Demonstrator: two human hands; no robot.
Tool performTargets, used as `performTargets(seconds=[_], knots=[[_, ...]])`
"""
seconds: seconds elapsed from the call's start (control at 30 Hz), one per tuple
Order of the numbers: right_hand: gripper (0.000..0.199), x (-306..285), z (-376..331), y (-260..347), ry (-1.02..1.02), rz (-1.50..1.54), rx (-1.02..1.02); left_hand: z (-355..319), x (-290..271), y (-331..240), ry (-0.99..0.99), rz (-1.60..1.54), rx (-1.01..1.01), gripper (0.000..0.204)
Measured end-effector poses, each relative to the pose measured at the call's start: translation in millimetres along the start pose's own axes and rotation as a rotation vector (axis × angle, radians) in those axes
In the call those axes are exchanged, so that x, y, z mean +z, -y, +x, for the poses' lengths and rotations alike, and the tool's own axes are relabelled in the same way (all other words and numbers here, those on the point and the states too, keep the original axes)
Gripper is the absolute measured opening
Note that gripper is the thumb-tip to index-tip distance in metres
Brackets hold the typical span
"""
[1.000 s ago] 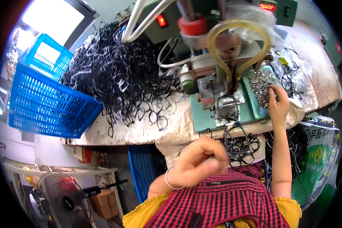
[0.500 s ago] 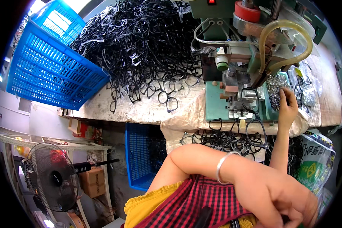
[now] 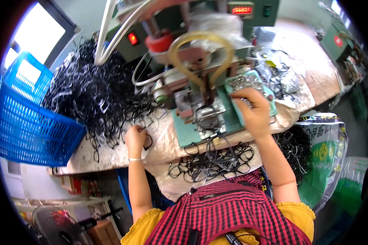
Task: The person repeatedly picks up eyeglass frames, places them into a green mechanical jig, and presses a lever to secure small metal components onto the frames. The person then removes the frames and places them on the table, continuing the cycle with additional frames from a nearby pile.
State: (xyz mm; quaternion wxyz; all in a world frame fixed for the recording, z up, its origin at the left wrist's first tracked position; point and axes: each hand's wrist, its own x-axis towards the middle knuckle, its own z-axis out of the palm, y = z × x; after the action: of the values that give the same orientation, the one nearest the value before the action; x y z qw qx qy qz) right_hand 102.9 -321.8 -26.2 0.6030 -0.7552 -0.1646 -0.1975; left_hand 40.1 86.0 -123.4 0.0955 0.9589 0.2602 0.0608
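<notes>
Head view: left hand (image 3: 135,141) is now reaching out at the near edge of the pile of black frames (image 3: 92,94); half a second ago it was crossing low in front of the torso toward the right. Its fingers are curling, thumb near forefinger, right beside a single black eyeglass frame (image 3: 149,141) that is lying on the worktop (image 3: 114,156); can't tell if they're pinching it. Right hand (image 3: 255,114) is staying at the green tray (image 3: 274,107) of small metal parts (image 3: 245,83), same as in both earlier frames. Its fingers are bending down over the parts; can't tell if they're gripping one. Machine with green base (image 3: 184,134) is standing between the hands, smaller heap of frames (image 3: 237,157) is lying in front of it. Blue basket (image 3: 37,130) is sitting left of the pile.
</notes>
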Motion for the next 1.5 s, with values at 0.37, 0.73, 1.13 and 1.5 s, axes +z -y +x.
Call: performTargets(seconds=[0.37, 0.73, 1.13, 1.5], knots=[[0.039, 41, 1, -3, -0.067, 0.35, 0.158, -52, -65, -101, -0.354, -1.408, 0.301, 0.011], [0.04, 18, -3, 47, 0.142, 0.263, 0.18, -76, -130, -181, -0.263, -1.296, 0.992, 0.013], [0.008, -39, -14, -105, -0.154, -0.806, -0.099, -94, -107, -197, -0.16, -0.56, 1.311, 0.029], [0.007, -4, 15, -108, -0.032, -0.883, -0.248, -114, -101, -160, -0.363, -0.522, 1.158, 0.03]])
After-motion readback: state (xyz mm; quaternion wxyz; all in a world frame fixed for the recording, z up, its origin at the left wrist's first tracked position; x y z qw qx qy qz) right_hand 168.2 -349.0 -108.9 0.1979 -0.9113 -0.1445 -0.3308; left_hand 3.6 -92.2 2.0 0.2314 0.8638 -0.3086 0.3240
